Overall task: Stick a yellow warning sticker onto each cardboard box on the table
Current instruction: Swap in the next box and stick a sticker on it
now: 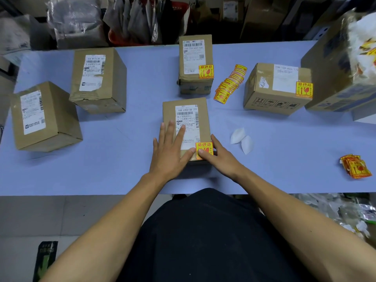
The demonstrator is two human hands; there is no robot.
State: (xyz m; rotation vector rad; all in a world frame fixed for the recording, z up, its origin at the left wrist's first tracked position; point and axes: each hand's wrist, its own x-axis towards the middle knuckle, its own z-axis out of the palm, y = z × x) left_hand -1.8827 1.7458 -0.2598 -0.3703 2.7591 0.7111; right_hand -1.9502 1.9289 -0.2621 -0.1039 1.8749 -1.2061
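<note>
Pressing with both flat, open hands, left hand [169, 151] and right hand [218, 156], we see the yellow-red sticker [204, 150] on the box [186, 127], near the tabletop's front edge.

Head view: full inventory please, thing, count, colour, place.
cardboard boxes: five, brown, spread over the table; three carry a sticker, the two at left none
table: one, pale blue
applied yellow warning stickers: three, yellow-red, on the near, far-centre and right boxes
loose sticker strip: one fanned stack, centre-right
sticker pile: one, right edge
backing papers: two, white, right of near box
large carton: one, brown, far right
hands: left hand flat on near box; right hand pressing its sticker
</note>
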